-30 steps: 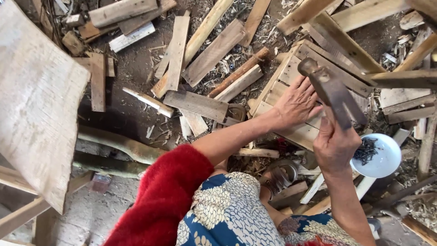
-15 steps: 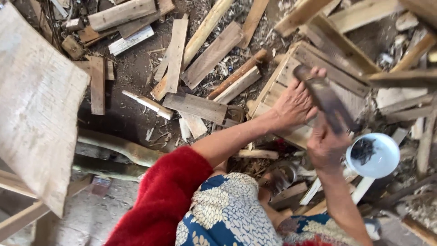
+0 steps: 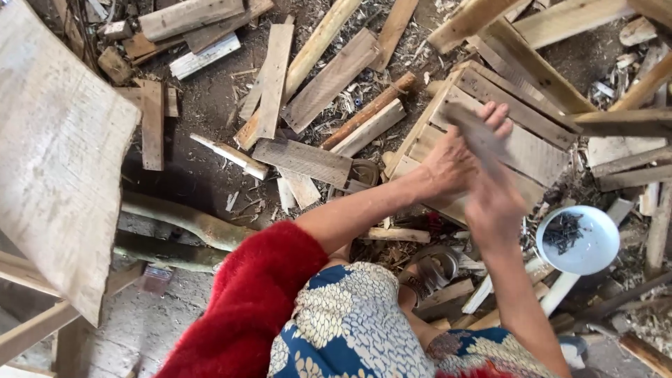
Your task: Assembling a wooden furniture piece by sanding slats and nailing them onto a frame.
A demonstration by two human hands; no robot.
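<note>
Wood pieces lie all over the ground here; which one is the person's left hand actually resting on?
The slatted wooden panel at right: several pale boards joined side by side. The left hand lies flat on it; the other boards lie loose and untouched.

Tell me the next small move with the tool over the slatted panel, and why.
Probably slide the left hand back along the slatted wooden panel before striking. The right hand grips a dark tool, blurred and raised directly above the left hand's spread fingers, so a downward blow looks likely to land very near them.
</note>
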